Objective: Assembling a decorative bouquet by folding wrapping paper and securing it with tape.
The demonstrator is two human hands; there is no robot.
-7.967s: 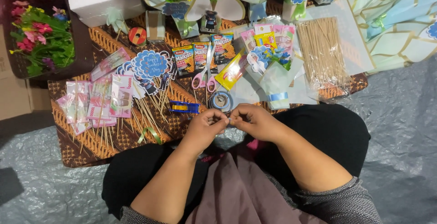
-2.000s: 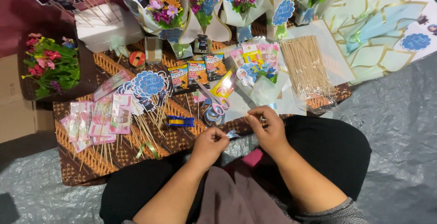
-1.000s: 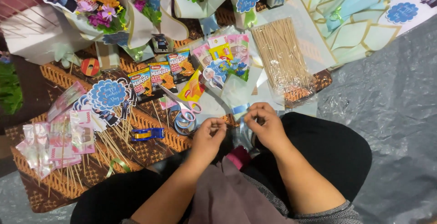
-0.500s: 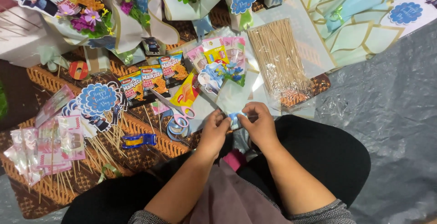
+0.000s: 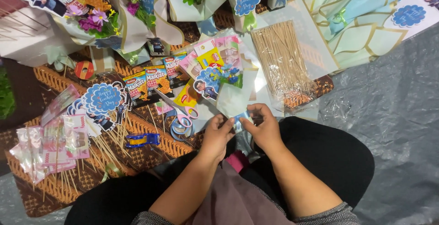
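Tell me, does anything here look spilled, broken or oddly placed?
Nothing looks spilled or broken. Loose wooden skewers lie fanned unevenly over the patterned mat, untidy beside the bagged skewer bundle. Both hands, left hand and right hand, pinch a small blue piece.

grey plastic sheet on floor; patterned brown mat

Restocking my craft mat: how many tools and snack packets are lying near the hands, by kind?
Scissors: 1
Blue tape dispenser: 1
Red tape roll: 1
Snack packets in a row: 3
Bag of wooden skewers: 1
Total: 7
Both hands pinch a small blue piece.
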